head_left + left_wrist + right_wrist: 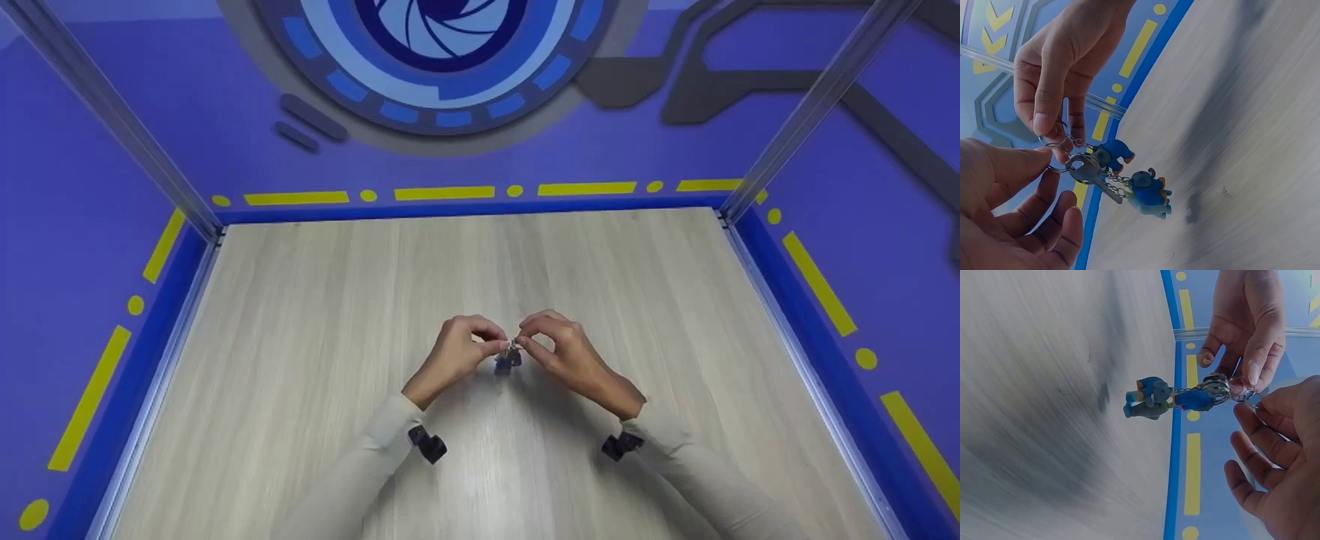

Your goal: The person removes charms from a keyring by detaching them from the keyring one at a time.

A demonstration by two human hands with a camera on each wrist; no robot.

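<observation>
Key bunch (1087, 170) | left hand (459, 349), right hand (567, 349) both pinch its rings (1218, 388) | gripped edges hidden | charms (1148, 194) overlap

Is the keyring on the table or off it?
Off it. The left hand and right hand pinch its rings, and in both wrist views the charms show apart from their shadow on the table.

No lettering, labels or numbers can be read

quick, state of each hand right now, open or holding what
Left hand: holding, pinching the linked metal key rings.
Right hand: holding, pinching the same linked rings.
</observation>
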